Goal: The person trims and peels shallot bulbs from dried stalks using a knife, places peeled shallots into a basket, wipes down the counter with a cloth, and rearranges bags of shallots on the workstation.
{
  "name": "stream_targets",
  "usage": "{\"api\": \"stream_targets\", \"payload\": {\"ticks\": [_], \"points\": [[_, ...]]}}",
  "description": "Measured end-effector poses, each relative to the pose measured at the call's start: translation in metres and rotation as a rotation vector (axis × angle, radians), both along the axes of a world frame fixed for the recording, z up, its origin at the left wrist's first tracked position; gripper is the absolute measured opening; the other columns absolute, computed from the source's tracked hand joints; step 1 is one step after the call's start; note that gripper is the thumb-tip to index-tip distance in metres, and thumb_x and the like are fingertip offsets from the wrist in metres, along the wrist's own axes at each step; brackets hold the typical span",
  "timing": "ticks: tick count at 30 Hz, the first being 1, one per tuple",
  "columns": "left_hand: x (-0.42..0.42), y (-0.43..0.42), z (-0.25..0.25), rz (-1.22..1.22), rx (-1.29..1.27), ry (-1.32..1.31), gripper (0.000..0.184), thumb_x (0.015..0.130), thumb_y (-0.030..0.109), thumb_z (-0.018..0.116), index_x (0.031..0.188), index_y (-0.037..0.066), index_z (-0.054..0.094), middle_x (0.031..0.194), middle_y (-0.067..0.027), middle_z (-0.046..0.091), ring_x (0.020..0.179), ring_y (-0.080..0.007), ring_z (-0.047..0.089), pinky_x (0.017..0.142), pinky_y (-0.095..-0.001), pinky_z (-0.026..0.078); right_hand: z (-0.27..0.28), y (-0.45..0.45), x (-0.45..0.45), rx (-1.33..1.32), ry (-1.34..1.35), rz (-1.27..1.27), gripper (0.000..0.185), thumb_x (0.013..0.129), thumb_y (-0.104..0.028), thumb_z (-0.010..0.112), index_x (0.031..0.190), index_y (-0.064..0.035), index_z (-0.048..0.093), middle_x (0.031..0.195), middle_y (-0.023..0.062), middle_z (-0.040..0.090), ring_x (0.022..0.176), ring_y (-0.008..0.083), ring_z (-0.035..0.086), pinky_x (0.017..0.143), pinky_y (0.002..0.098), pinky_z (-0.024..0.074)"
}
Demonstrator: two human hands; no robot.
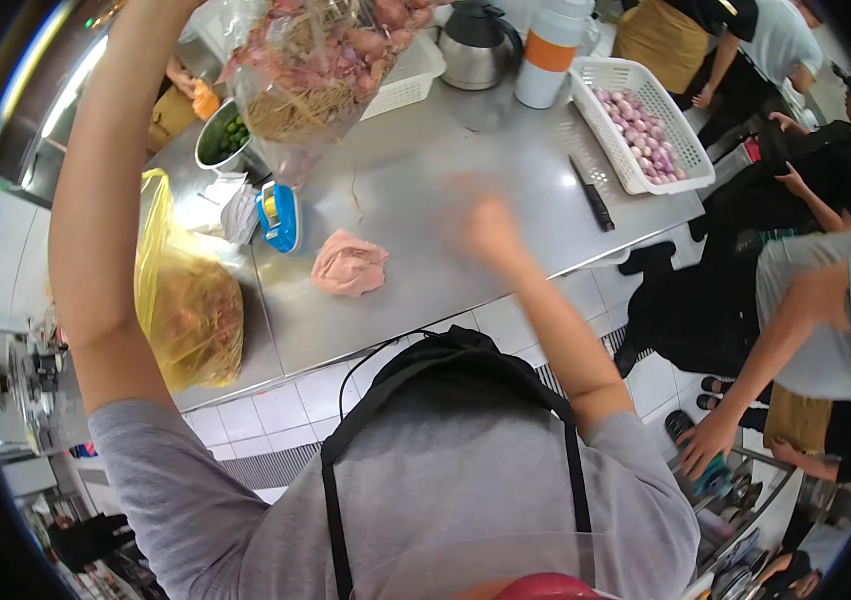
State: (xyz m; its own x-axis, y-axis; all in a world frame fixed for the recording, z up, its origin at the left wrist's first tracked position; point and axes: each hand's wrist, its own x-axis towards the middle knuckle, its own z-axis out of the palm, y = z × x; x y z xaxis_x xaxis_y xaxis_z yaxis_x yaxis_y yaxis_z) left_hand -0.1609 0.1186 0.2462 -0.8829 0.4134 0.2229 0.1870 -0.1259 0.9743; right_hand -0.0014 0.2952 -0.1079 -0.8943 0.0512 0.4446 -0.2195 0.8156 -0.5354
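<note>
My left arm (101, 210) reaches up past the top edge, so its hand is out of the picture. Beside that arm, a clear plastic bag (321, 85) of shallot skins and dry roots appears raised above the table; its top is cut off. My right hand (491, 225) is over the steel table (386, 330), smeared by motion; its fingers cannot be made out. A crumpled pink cloth (350, 263) lies to the left of that hand. Near my left arm sit a yellow plastic bag (191, 320) of brownish scraps and a blue tape dispenser (279, 217).
A white basket (691, 150) of peeled shallots (636, 130) stands at the right, with a black-handled knife (594, 195) beside it. At the back are a steel jug (479, 45), an orange-banded bottle (551, 50) and a bowl of green fruit (236, 135). Several people stand around.
</note>
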Motion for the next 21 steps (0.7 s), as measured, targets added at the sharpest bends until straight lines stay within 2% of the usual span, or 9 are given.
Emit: {"api": "stream_targets", "payload": {"ticks": [2, 6, 8, 11, 12, 13, 16, 18, 21], "points": [[-0.010, -0.028, 0.006, -0.055, -0.072, 0.034, 0.019, 0.084, 0.009, 0.044, 0.074, -0.002, 0.055, 0.049, -0.0002, 0.047, 0.032, -0.0050, 0.037, 0.030, -0.0162, 0.033, 0.009, -0.092, -0.007, 0.151, -0.052, 0.606, 0.048, 0.072, -0.036, 0.059, 0.110, -0.0084, 0.052, 0.119, 0.0150, 0.046, 0.112, 0.0276, 0.040, 0.093, 0.0441, 0.0311], [0.013, -0.063, 0.009, -0.039, 0.070, -0.083, 0.018, 0.084, 0.011, 0.046, 0.079, -0.002, 0.056, 0.052, -0.0042, 0.051, 0.036, -0.0088, 0.044, 0.034, -0.0191, 0.039, -0.038, -0.148, -0.017, 0.225, 0.111, 0.436, 0.025, 0.080, -0.020, 0.049, 0.102, -0.0096, 0.055, 0.113, 0.0139, 0.050, 0.108, 0.0254, 0.044, 0.092, 0.0457, 0.0321], [0.021, -0.078, 0.010, 0.139, 0.019, -0.024, 0.024, 0.086, 0.014, 0.047, 0.085, -0.007, 0.058, 0.049, 0.0063, 0.034, 0.038, -0.0026, 0.032, 0.034, -0.0163, 0.025, -0.066, -0.116, -0.052, -0.169, 0.076, 0.653, 0.035, 0.072, -0.012, 0.053, 0.107, -0.0153, 0.056, 0.109, 0.0058, 0.055, 0.103, 0.0256, 0.048, 0.089, 0.0415, 0.0366], [0.018, -0.109, 0.000, 0.321, -0.046, 0.028, 0.027, 0.082, 0.022, 0.053, 0.097, 0.001, 0.061, 0.086, -0.0056, 0.061, 0.075, -0.0108, 0.057, 0.065, -0.0243, 0.046, 0.022, 0.003, -0.073, -0.109, 0.366, 0.135, 0.024, 0.077, -0.011, 0.051, 0.100, -0.0073, 0.059, 0.081, 0.0076, 0.058, 0.079, 0.0225, 0.055, 0.076, 0.0343, 0.0429], [0.021, -0.113, -0.003, 0.327, -0.046, 0.020, 0.027, 0.082, 0.022, 0.053, 0.097, 0.001, 0.061, 0.086, -0.0056, 0.061, 0.075, -0.0108, 0.057, 0.065, -0.0243, 0.046, 0.040, 0.037, -0.082, -0.476, 0.127, 0.056, 0.023, 0.084, -0.018, 0.048, 0.101, -0.0068, 0.058, 0.083, 0.0088, 0.059, 0.071, 0.0172, 0.056, 0.068, 0.0289, 0.0443], [0.027, -0.116, -0.004, 0.339, -0.061, 0.026, 0.029, 0.083, 0.021, 0.052, 0.102, 0.000, 0.058, 0.095, -0.0070, 0.060, 0.082, -0.0115, 0.057, 0.072, -0.0248, 0.046, 0.001, 0.083, -0.114, -0.589, 0.234, -0.010, 0.028, 0.077, -0.011, 0.050, 0.104, -0.0082, 0.058, 0.098, 0.0092, 0.060, 0.093, 0.0279, 0.054, 0.082, 0.0353, 0.0421], [0.023, -0.133, -0.004, 0.315, -0.136, -0.025, 0.032, 0.085, 0.020, 0.050, 0.108, -0.002, 0.055, 0.105, -0.0085, 0.058, 0.090, -0.0124, 0.057, 0.080, -0.0252, 0.045, -0.052, 0.152, -0.161, -0.228, -0.072, -0.160, 0.027, 0.079, -0.017, 0.048, 0.103, -0.0094, 0.059, 0.099, 0.0077, 0.059, 0.097, 0.0264, 0.053, 0.084, 0.0349, 0.0410], [0.020, -0.130, -0.006, 0.462, -0.249, -0.067, 0.034, 0.087, 0.018, 0.045, 0.114, -0.001, 0.050, 0.112, -0.0084, 0.054, 0.100, -0.0142, 0.053, 0.087, -0.0256, 0.041, -0.061, 0.153, -0.181, 0.714, 0.161, -0.055, 0.031, 0.079, -0.023, 0.045, 0.105, -0.0125, 0.058, 0.105, 0.0058, 0.058, 0.101, 0.0239, 0.052, 0.087, 0.0315, 0.0399], [0.021, -0.119, -0.015, 0.553, -0.098, -0.025, 0.036, 0.089, 0.018, 0.040, 0.119, -0.001, 0.045, 0.118, -0.0094, 0.050, 0.108, -0.0154, 0.048, 0.091, -0.0266, 0.038, -0.058, 0.100, -0.181, 0.165, 0.025, 0.085, 0.025, 0.076, -0.022, 0.048, 0.094, -0.0164, 0.064, 0.103, 0.0032, 0.059, 0.103, 0.0185, 0.052, 0.088, 0.0260, 0.0391]]}}
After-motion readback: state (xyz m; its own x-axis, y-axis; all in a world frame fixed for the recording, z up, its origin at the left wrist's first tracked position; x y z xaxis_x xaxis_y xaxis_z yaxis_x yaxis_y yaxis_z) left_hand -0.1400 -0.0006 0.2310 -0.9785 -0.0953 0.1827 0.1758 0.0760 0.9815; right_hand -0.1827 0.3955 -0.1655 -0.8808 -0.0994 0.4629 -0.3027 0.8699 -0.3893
